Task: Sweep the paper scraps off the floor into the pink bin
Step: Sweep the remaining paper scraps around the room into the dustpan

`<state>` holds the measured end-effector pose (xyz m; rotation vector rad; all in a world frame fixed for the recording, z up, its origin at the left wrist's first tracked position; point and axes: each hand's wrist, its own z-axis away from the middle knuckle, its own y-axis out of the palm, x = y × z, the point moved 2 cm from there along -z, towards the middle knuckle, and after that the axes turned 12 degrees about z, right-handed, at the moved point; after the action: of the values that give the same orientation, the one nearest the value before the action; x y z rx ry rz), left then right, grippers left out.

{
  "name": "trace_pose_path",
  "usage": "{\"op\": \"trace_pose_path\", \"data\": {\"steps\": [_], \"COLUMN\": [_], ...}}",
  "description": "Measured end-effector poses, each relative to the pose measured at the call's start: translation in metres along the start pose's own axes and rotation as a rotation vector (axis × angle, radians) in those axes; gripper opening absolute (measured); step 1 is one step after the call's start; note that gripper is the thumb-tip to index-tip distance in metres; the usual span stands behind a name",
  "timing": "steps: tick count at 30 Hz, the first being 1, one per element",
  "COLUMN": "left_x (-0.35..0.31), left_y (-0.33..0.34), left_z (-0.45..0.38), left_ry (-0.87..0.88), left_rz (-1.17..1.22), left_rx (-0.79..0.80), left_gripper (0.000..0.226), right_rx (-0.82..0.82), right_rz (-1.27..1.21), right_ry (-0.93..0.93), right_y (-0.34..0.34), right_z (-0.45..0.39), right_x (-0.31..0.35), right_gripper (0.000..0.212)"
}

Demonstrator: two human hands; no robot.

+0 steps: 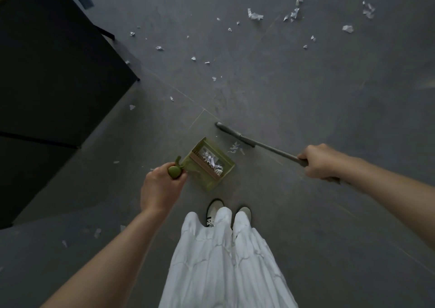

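Dustpan [210, 164], green, long-handled; my left hand [162, 185] grips the knob at the top of its handle, fingers curled round it, so the pan stands on the floor [306, 96] with its mouth turned toward the broom; white paper scraps already lie inside, against the comb teeth.

Broom [237, 138], grey; my right hand [322, 163] holds the shaft, fingers wrapped tight, head angled down to the floor just beyond the pan's open side; placed so, I judge, to drag loose pieces inward.

Small cluster of scraps [236, 148], lying between broom head and pan mouth; next for collection, by my reckoning.

Paper scraps, remaining [255, 15]; scattered widely across the far floor, some toward the right, a few near the black cabinet [54, 72] at left, a few beside my left forearm; much sweeping left.

Pink bin; not in view, so the pan's load has nowhere visible to go yet.

Shoes [215, 210], pale trousers; standing just behind the pan.
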<state>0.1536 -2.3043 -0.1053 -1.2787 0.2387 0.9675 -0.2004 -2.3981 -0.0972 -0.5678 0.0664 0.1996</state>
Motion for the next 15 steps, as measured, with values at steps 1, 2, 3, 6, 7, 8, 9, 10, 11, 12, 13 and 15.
{"op": "trace_pose_path", "data": {"steps": [1, 2, 3, 6, 7, 8, 9, 10, 11, 12, 13, 15], "left_x": [0.000, 0.001, 0.001, 0.001, 0.001, 0.001, 0.001, 0.002, 0.001, 0.001, 0.000, 0.000], "left_y": [0.001, 0.001, 0.001, 0.002, 0.003, 0.003, 0.004, 0.006, 0.007, 0.008, 0.009, 0.011], "left_z": [0.001, 0.002, 0.002, 0.004, 0.004, 0.005, 0.005, 0.006, 0.006, 0.006, 0.007, 0.007], "left_ry": [0.003, 0.006, 0.006, -0.001, -0.005, -0.010, -0.015, -0.019, -0.022, -0.025, -0.029, -0.027], "left_rz": [-0.005, -0.010, -0.016, -0.033, -0.034, -0.034, -0.035, -0.037, -0.040, -0.041, -0.039, -0.034], "left_rx": [0.008, 0.015, 0.021, 0.023, 0.021, 0.017, 0.014, 0.013, 0.013, 0.016, 0.022, 0.031], "left_gripper": [0.016, 0.016, 0.017, 0.016, 0.016, 0.016, 0.016, 0.016, 0.016, 0.016, 0.015, 0.015], "right_rx": [-0.001, -0.004, -0.007, -0.008, -0.004, 0.002, 0.010, 0.020, 0.030, 0.045, 0.062, 0.091], "right_rz": [-0.040, -0.070, -0.094, -0.176, -0.206, -0.234, -0.254, -0.273, -0.289, -0.307, -0.325, -0.346], "right_ry": [0.016, 0.038, 0.062, 0.148, 0.168, 0.181, 0.193, 0.203, 0.203, 0.197, 0.187, 0.148], "right_y": [0.002, 0.003, 0.005, 0.009, 0.010, 0.011, 0.013, 0.016, 0.020, 0.025, 0.031, 0.040], "right_z": [0.003, 0.004, 0.003, -0.002, -0.003, -0.003, -0.003, -0.002, -0.001, 0.000, 0.002, 0.005], "right_x": [-0.002, -0.002, -0.002, 0.002, 0.003, 0.005, 0.007, 0.010, 0.013, 0.017, 0.021, 0.031], "right_gripper": [0.014, 0.014, 0.014, 0.019, 0.019, 0.019, 0.018, 0.017, 0.017, 0.017, 0.018, 0.015]}}
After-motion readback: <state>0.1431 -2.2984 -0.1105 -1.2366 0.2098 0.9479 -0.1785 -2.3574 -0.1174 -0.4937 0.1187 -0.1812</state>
